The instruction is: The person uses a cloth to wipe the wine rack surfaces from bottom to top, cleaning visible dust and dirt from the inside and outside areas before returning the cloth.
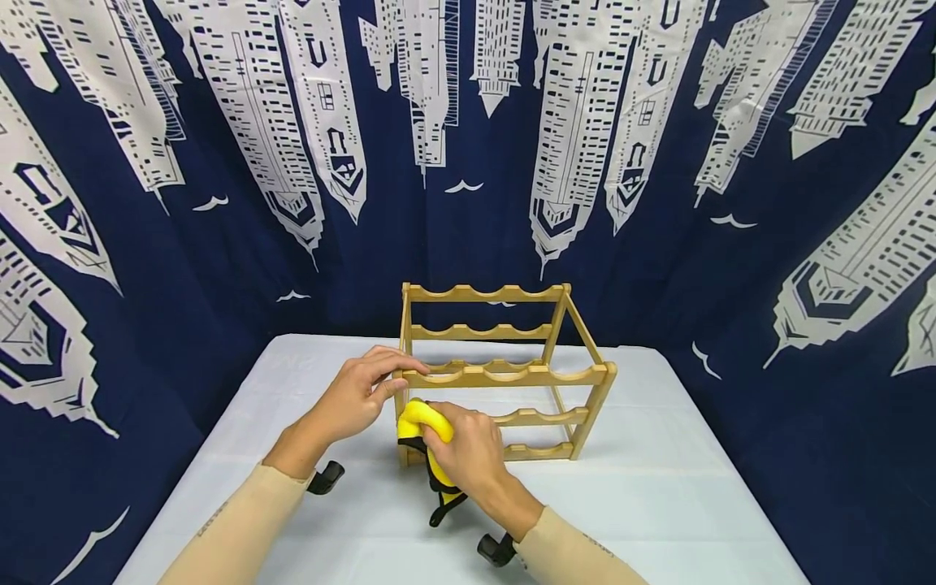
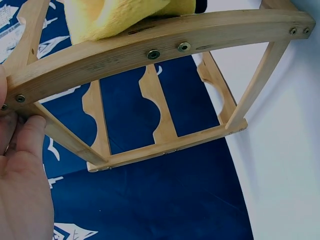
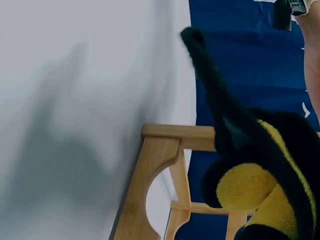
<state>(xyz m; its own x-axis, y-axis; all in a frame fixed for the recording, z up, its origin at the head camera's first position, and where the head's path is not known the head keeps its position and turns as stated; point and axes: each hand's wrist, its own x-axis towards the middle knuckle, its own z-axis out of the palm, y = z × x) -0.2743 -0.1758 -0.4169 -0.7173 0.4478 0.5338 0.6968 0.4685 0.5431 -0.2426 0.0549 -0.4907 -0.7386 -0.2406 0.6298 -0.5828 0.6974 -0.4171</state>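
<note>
A wooden wine rack (image 1: pixel 512 377) with scalloped rails stands upright on the table. My left hand (image 1: pixel 357 394) holds its near left top corner; in the left wrist view that hand (image 2: pixel 25 192) has fingers and thumb about the corner. In my right hand (image 1: pixel 471 447) is a bunched yellow cloth with black edging (image 1: pixel 426 418). The cloth (image 2: pixel 115 20) lies against the rack's side bar (image 2: pixel 225 29) in the left wrist view. In the right wrist view the cloth's black edge and yellow folds (image 3: pixel 245 187) hide part of the rack (image 3: pixel 130 210); the right hand is not visible there.
A white cloth covers the table (image 1: pixel 643 496). Behind and to both sides hangs a navy curtain (image 1: pixel 439 244) with white building prints. Black wrist devices (image 1: pixel 325 478) sit by both forearms.
</note>
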